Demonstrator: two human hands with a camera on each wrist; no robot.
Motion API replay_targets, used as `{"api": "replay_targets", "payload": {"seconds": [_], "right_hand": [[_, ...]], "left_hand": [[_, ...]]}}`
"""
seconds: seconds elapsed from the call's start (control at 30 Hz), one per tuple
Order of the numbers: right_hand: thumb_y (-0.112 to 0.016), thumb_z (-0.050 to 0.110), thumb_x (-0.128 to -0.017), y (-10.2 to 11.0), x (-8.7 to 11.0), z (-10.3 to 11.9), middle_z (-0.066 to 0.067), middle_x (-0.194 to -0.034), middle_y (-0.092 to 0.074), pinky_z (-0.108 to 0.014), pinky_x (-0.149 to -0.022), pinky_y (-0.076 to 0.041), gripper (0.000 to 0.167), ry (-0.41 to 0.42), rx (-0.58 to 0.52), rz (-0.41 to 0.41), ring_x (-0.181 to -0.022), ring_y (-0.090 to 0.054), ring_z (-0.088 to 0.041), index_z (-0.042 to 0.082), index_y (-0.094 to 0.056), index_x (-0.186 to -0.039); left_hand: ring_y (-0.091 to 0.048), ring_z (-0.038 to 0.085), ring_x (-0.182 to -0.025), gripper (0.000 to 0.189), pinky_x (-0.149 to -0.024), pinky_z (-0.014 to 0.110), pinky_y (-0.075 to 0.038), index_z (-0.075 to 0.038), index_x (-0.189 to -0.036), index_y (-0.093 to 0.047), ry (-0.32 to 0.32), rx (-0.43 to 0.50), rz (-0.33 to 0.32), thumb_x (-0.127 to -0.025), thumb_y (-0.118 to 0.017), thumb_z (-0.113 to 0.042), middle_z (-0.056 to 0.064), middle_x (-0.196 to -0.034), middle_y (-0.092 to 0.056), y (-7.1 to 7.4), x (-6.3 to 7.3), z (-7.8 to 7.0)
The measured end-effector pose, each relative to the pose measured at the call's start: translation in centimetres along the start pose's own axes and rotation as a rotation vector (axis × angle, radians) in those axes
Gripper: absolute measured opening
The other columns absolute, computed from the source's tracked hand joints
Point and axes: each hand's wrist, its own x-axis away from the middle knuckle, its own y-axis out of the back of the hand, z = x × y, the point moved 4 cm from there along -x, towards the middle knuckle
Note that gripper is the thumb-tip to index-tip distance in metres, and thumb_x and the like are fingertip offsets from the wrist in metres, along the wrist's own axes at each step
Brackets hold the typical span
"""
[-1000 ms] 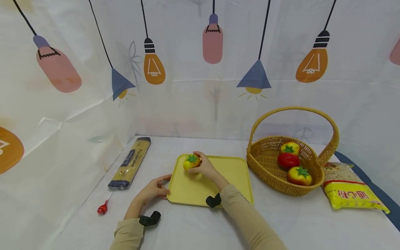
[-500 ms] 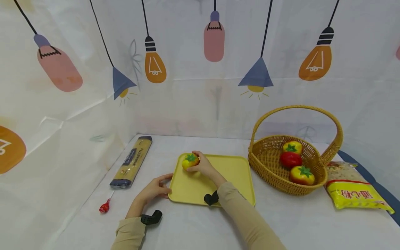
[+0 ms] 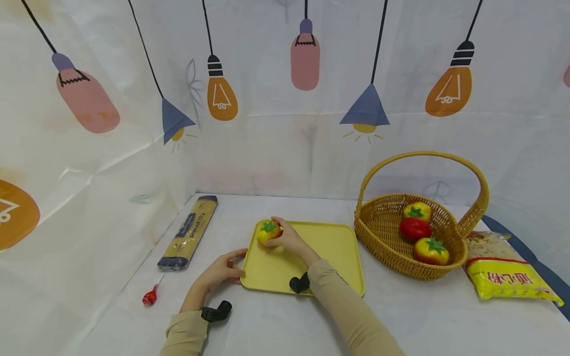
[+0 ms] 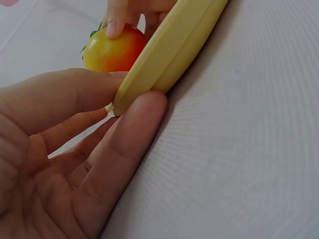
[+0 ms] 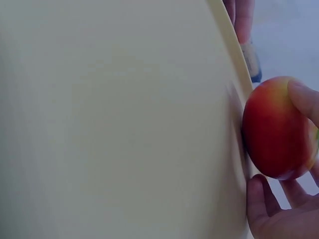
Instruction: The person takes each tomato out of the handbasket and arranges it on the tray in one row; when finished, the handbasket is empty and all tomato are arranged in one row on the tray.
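Note:
My right hand (image 3: 291,243) grips a yellow-and-red toy tomato (image 3: 268,232) with a green star-shaped leaf top, over the back left corner of the yellow tray (image 3: 327,254). In the right wrist view the tomato's red underside (image 5: 274,132) sits right at the tray's rim, fingers and thumb around it. At the tray's front left corner, my left hand (image 3: 219,273) pinches the edge. The left wrist view shows its thumb (image 4: 137,124) on one side of the tray wall (image 4: 172,47) and the index finger on the other.
A wicker basket (image 3: 392,261) with a tall handle stands at the right, holding two similar tomatoes and a red fruit (image 3: 415,229). Beside it lies a yellow bag (image 3: 507,278) of pasta. A spaghetti pack (image 3: 189,232) and a red lollipop (image 3: 150,296) lie at the left.
My right hand has moved the toy tomato slightly left, closer to the tray's left edge. The left hand keeps its place on the tray corner. The head view has shifted a little.

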Motion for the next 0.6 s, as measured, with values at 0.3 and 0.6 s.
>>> {"api": "replay_targets", "payload": {"seconds": [0.3,0.6], "right_hand": [[-0.076,0.008,-0.075,-0.08,0.01,0.00,-0.019,-0.142,-0.033,-0.046,-0.104,-0.034,0.087,-0.009,0.004,0.002,-0.121,-0.042,-0.034,0.004,-0.025,-0.145],[-0.075,0.006,-0.075,-0.09,0.25,0.24,-0.019,-0.142,-0.032,-0.045,-0.105,-0.033,0.086,-0.014,-0.029,0.014,-0.125,-0.037,-0.034,0.005,-0.024,-0.145]], "left_hand": [[-0.060,0.017,-0.067,0.071,-0.063,0.030,-0.055,0.000,-0.142,-0.032,0.008,-0.008,-0.009,-0.080,-0.066,-0.006,0.006,-0.070,-0.058,-0.05,0.08,-0.09],[-0.060,0.016,-0.067,0.071,-0.063,0.029,-0.055,-0.001,-0.141,-0.033,0.011,-0.011,-0.012,-0.079,-0.066,-0.006,0.006,-0.071,-0.059,-0.10,0.10,-0.20]]}}
